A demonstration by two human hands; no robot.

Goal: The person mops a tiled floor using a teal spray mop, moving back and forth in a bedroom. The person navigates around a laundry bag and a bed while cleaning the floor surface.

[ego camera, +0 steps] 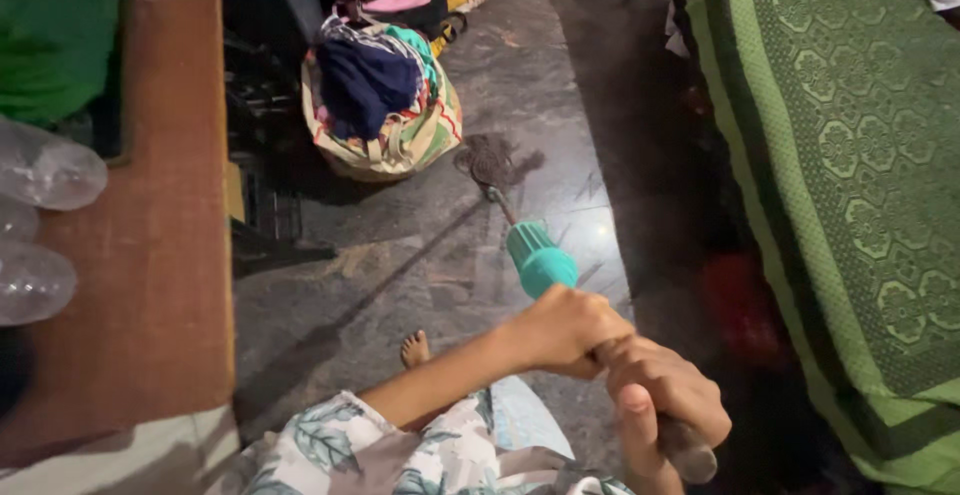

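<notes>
open floor [420,255] between table [160,255], cloth bag [385,105], bed [850,175]

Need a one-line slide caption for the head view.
Both hands, left hand above right hand, grip a mop handle; its mop head rests on the dark floor beside a cloth bag.

I have a single view, from the camera worn on the person's head. It looks steeply down and forward over their own arms, so the left hand [560,327] and right hand [665,395] sit close to the lens in the lower middle. Past them I see the dark stone floor [420,265] stretching away toward the top of the frame. The counter [160,255] runs down my left edge, the bed [850,155] down my right, both cut off by the frame.
</notes>
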